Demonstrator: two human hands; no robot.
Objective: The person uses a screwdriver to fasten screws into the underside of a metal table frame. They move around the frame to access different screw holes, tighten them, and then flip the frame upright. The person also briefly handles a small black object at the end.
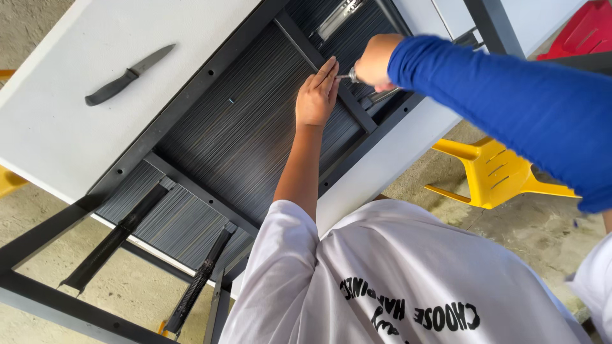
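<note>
My left hand (315, 95) lies flat, fingers straight, on the grey ribbed underside of an upturned folding table (236, 127), against a dark crossbar (331, 76). My right hand (373, 60), in a long blue sleeve, is closed around a small metal tool (350, 75). The tool's tip meets the crossbar right at my left fingertips. What the tip touches is hidden by the two hands.
A black-handled knife (127, 76) lies on the white surface (70, 108) at upper left. Two folded black leg struts (115, 239) stick out at lower left. A yellow plastic chair (494, 172) stands to the right on concrete floor, and a red object (583, 28) sits at top right.
</note>
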